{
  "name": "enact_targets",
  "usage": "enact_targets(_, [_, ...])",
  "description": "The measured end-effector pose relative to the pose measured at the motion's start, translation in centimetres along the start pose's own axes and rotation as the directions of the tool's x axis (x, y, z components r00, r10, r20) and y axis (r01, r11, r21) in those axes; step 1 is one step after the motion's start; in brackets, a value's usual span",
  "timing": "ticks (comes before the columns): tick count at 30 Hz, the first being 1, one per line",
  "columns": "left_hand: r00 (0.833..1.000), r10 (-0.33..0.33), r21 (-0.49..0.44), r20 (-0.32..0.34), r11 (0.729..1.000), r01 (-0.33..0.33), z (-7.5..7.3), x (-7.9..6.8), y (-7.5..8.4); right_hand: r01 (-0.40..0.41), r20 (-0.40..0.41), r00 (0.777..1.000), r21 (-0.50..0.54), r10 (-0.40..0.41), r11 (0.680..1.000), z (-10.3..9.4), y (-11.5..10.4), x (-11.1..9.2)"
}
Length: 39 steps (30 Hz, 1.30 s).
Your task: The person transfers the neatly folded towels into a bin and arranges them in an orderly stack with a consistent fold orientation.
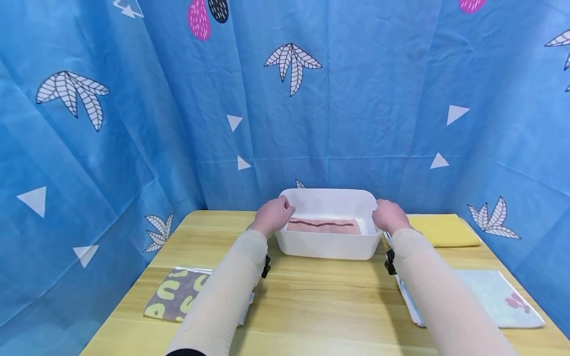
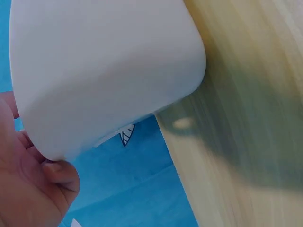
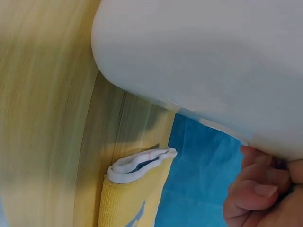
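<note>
A white plastic bin [image 1: 328, 245] is at the far middle of the table, and inside it lies a pink folded towel [image 1: 322, 226] with a wavy brown stripe. My left hand [image 1: 273, 214] grips the bin's left end at the rim; in the left wrist view its fingers curl over the edge. At the opposite end my right hand [image 1: 390, 216] holds the rim, with curled fingers [image 3: 253, 191] showing in the right wrist view. Whether the bin's base touches the table cannot be told.
A purple-grey towel [image 1: 171, 295] with yellow-green shapes lies at the left, partly behind the left sleeve. To the right are a folded yellow towel [image 1: 445, 231] and a pale green towel [image 1: 494, 296]. Blue curtains [image 1: 369, 99] enclose the wooden table [image 1: 325, 306].
</note>
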State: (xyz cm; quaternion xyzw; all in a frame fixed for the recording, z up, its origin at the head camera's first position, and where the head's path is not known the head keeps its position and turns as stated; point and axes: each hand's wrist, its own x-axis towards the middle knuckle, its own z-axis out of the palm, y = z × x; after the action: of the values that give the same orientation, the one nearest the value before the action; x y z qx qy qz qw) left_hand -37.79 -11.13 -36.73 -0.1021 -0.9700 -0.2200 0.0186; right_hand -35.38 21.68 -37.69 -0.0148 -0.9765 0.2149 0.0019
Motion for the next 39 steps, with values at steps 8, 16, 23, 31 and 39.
enact_targets(8, [0.991, 0.084, 0.037, -0.106, 0.996, -0.081, 0.3, -1.7, -1.2, -0.046, -0.008, 0.999, -0.008, 0.046, 0.999, 0.0, 0.1, 0.1])
enact_targets(16, [0.984, 0.13, 0.19, -0.124, 0.976, -0.105, -0.6, -6.0, -4.4, -0.039, -0.014, 0.999, -0.033, 0.038, 0.999, 0.1, 0.2, 0.3])
enact_targets(23, [0.984, 0.118, 0.263, -0.133, 0.961, -0.079, -1.4, -9.7, -7.6, -0.051, 0.006, 0.999, -0.018, 0.052, 0.999, 0.2, 0.2, 0.5])
enact_targets(31, [0.976, 0.146, 0.339, -0.162, 0.937, -0.084, -2.4, -13.3, -10.7, -0.059, 0.0, 0.998, -0.015, 0.059, 0.998, 0.2, 0.1, 0.7])
enact_targets(39, [0.987, 0.129, 0.341, -0.098, 0.936, -0.088, -2.2, -16.5, -13.8, -0.025, -0.02, 1.0, -0.034, 0.024, 0.999, 0.3, 0.1, 0.6])
